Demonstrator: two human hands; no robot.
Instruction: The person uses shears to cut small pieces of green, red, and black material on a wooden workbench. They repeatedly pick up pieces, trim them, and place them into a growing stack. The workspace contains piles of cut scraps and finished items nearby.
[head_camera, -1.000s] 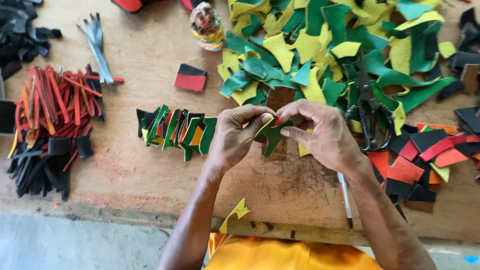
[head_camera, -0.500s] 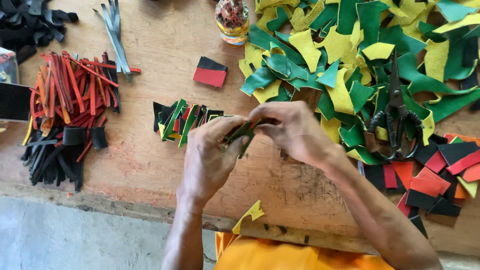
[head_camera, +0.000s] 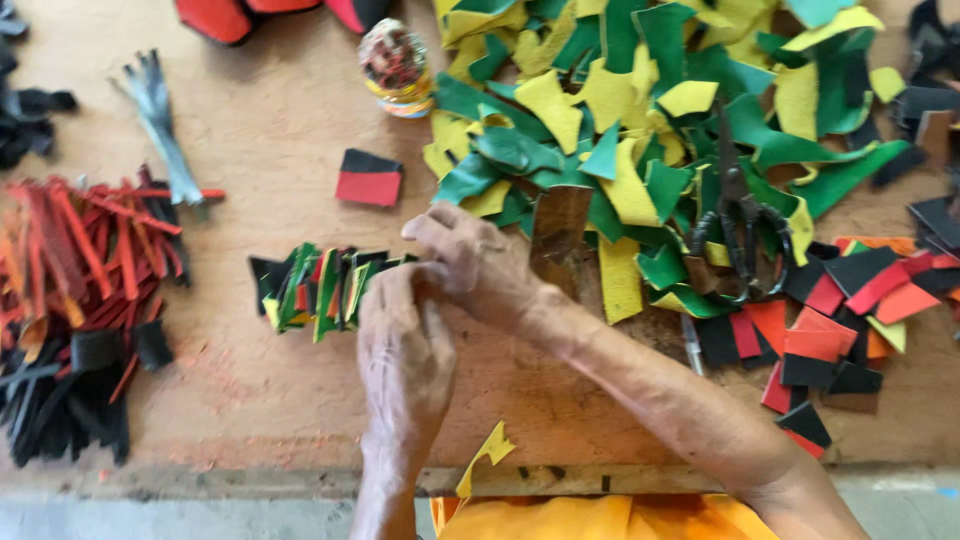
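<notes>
My left hand (head_camera: 402, 355) and my right hand (head_camera: 478, 262) meet at the right end of a row of folded green, yellow and black leather pieces (head_camera: 318, 285) on the wooden worktable (head_camera: 260, 110). Both sets of fingertips pinch together there, on the last piece of the row; the piece itself is mostly hidden by the fingers. A big heap of green and yellow leather scraps (head_camera: 640, 130) lies just behind my right hand.
Black scissors (head_camera: 738, 215) rest on the heap's right side. Red, orange and black cut pieces (head_camera: 840, 320) lie at the right. Red and black strips (head_camera: 80, 290) pile at the left. A small jar (head_camera: 397, 65) and a red-black piece (head_camera: 368, 177) sit behind the row.
Both hands have moved left and down from mid-table to the row's right end, carrying the small green piece they were folding; it is now pressed against the row.
</notes>
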